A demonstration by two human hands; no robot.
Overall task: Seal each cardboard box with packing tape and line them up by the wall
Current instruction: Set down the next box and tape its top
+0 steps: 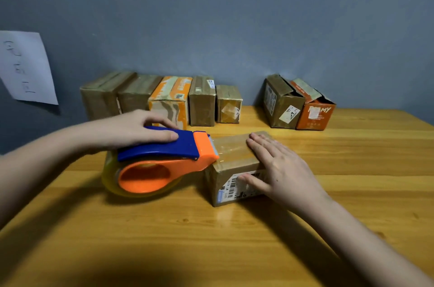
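A small brown cardboard box [231, 157] with a barcode label lies on the wooden table [211, 239] in the middle. My left hand [133, 128] grips the blue and orange tape dispenser [162, 160], whose blade end touches the box's left top edge. Clear tape covers part of the box top. My right hand [279, 169] lies flat on the box's right side, fingers on top, thumb pressing the label face.
Several taped boxes [169, 98] stand in a row against the blue wall at the back left. Two boxes with loose open flaps, one brown [281, 103] and one orange [314, 110], stand at the back right. A paper sheet [25, 68] hangs on the wall at left.
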